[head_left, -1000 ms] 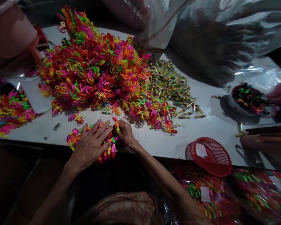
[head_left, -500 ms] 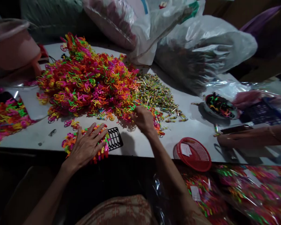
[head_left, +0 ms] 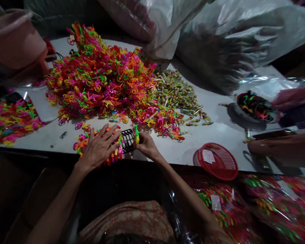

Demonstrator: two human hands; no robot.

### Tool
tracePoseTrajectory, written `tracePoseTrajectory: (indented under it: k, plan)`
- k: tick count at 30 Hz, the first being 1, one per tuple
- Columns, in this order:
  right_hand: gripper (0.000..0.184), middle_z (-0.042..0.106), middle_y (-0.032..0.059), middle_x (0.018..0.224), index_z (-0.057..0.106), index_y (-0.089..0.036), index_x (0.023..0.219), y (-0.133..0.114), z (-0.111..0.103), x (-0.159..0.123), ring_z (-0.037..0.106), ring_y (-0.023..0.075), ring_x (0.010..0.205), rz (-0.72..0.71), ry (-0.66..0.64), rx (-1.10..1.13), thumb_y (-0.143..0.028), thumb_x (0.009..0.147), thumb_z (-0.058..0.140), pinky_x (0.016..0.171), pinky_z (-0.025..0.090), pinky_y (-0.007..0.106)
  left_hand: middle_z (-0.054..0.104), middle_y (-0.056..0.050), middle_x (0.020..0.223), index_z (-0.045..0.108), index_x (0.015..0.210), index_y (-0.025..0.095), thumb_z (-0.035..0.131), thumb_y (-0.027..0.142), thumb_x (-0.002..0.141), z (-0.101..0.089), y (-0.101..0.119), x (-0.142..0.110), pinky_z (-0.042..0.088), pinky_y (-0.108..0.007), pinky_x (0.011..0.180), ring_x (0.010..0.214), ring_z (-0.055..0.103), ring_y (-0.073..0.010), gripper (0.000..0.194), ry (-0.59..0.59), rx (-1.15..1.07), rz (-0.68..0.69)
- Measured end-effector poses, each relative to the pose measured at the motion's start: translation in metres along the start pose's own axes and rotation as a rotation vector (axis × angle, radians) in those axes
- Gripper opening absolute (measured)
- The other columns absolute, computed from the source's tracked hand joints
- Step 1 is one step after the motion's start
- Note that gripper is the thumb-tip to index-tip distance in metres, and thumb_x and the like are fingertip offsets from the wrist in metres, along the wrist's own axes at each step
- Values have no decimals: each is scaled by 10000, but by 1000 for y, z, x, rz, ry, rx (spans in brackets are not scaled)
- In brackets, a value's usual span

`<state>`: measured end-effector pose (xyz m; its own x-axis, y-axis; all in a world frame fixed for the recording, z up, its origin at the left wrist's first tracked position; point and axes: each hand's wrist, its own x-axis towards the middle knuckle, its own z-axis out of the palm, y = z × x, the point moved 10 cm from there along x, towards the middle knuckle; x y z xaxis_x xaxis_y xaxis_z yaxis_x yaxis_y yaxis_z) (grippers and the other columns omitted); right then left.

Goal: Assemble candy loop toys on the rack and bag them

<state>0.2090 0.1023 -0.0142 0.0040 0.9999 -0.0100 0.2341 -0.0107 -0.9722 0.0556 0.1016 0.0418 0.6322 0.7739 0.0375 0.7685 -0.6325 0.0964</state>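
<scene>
My left hand (head_left: 99,148) lies flat with fingers spread on a row of small colourful plastic toys (head_left: 112,158) set in a black grid rack (head_left: 128,140) at the table's near edge. My right hand (head_left: 147,145) is closed in a pinch on a green plastic toy piece (head_left: 136,134), holding it at the rack's right end. Just beyond both hands spreads a big heap of neon plastic toy pieces (head_left: 106,81), pink, orange, yellow and green.
A pile of small wrapped candies (head_left: 178,93) lies right of the heap. A red mesh basket (head_left: 217,162) sits at the table edge. Another person's arm (head_left: 282,147) and a bowl of pieces (head_left: 256,107) are at right. Big plastic bags (head_left: 231,37) stand behind. Bagged toys (head_left: 256,203) lie below.
My right hand came back from the heap to the rack, now pinching a green piece. My left hand has stayed on the filled row.
</scene>
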Motion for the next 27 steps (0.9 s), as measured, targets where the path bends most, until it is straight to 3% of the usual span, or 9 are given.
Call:
tracePoseTrajectory:
  k: [3,6,10,13,16,18,21,24,27]
  plan:
    - [192,516,-38,610,496,-193,665,18,36,-10,465,111,559,103,-109,226,-325,607,622,525,390,226,352,-50,1523,388,1423,299,305,459,960,-1,1,0,182,-720,1075,1433,244,-330,497,-4,0,7]
    - [213,519,-33,619,504,-186,634,20,46,-14,464,113,573,98,-120,233,-333,614,657,534,381,226,345,-47,1527,372,1432,303,307,458,960,-1,1,0,179,-710,1082,1437,235,-329,501,-2,-1,16]
    - [144,519,-25,635,528,-177,614,6,43,-12,474,124,628,-9,-117,-1,-256,644,644,573,362,223,339,-39,1531,347,1441,320,295,470,960,-1,0,0,171,-704,1089,1440,230,-322,507,-3,-1,12]
    - [101,535,-5,655,534,-174,608,0,50,-12,474,128,618,-34,-186,-292,-178,693,589,576,334,232,336,-36,1531,348,1441,322,263,464,966,1,0,0,155,-706,1090,1440,230,-321,503,-17,-12,5]
    - [40,609,44,797,610,-170,743,-5,63,-14,528,157,677,-42,-265,-535,-167,745,570,601,338,251,331,-34,1534,345,1442,330,251,452,970,4,-2,1,112,-706,1099,1445,219,-314,497,-34,-25,-9]
    - [134,636,79,941,637,-173,898,-6,69,-17,568,180,752,-23,-283,-643,-191,791,559,624,350,259,330,-35,1535,350,1440,333,257,456,968,4,-5,0,96,-702,1104,1447,213,-312,496,-39,-27,-25]
    - [214,623,99,1068,625,-183,1012,-4,70,-22,593,188,813,44,-252,-750,-159,835,505,632,361,261,347,-40,1528,366,1432,331,275,474,963,0,-3,0,62,-713,1100,1443,221,-320,499,-30,-17,-28]
    - [211,611,89,1072,635,-184,983,-4,71,-28,599,184,835,78,-233,-784,-131,827,503,645,379,255,348,-54,1527,378,1430,309,313,481,953,-10,7,2,22,-737,1083,1438,225,-344,511,40,11,-39]
    - [208,601,91,1082,642,-177,988,-4,71,-32,598,170,789,70,-255,-813,-138,830,513,637,392,253,345,-87,1525,457,1390,262,347,469,944,-15,15,4,100,-743,1074,1419,257,-378,504,107,30,-75]
